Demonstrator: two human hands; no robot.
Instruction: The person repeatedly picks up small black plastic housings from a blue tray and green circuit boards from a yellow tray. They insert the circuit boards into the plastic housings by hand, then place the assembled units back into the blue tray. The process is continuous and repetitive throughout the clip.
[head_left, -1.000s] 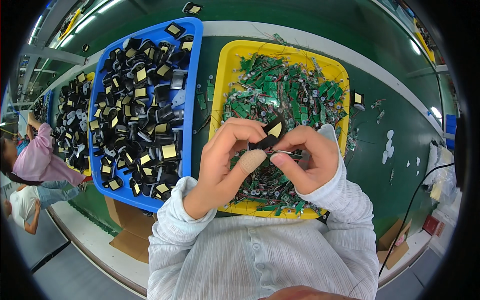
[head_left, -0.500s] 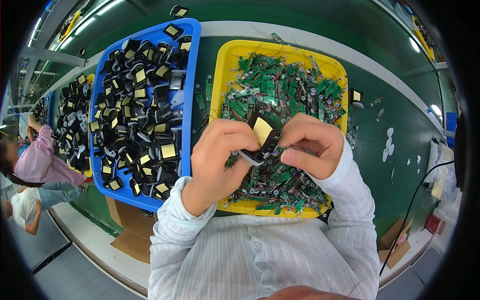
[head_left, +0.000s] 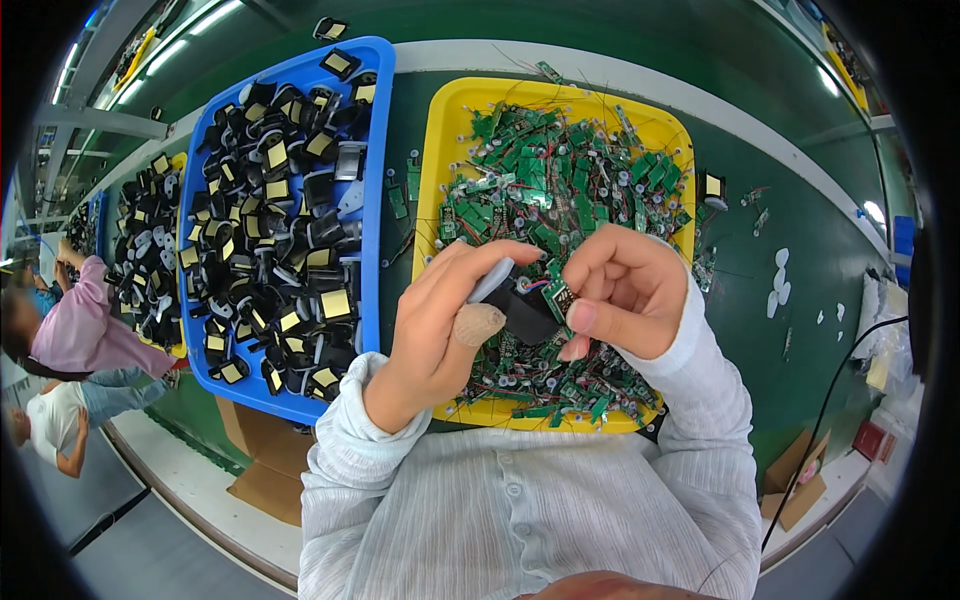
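Black housing part [head_left: 525,315] sits at the centre of the head view, held between both hands above the lower half of the yellow tray [head_left: 440,150]. Left hand [head_left: 440,330] grips the part from the left, fingers curled around it; a tan cot covers its thumb tip, and a pale grey piece [head_left: 492,280] projects from between its fingers. Right hand [head_left: 620,295] is clenched on the right side of the part, pinching a small green circuit board [head_left: 557,297] against it; thin coloured wires show at the joint.

The yellow tray occupies the upper centre of the frame and is filled with loose green circuit boards [head_left: 560,180] with wires. Just left of it, the blue tray [head_left: 375,200] holds black housings with yellow labels [head_left: 280,250]. Both trays rest on the green bench [head_left: 800,230]. A further tray of black housings [head_left: 140,250] lies at the far left. Small white scraps [head_left: 778,290] lie on the bench at the right. A person in a pink top [head_left: 75,330] is at the left edge; cardboard boxes [head_left: 265,470] stand below the bench.
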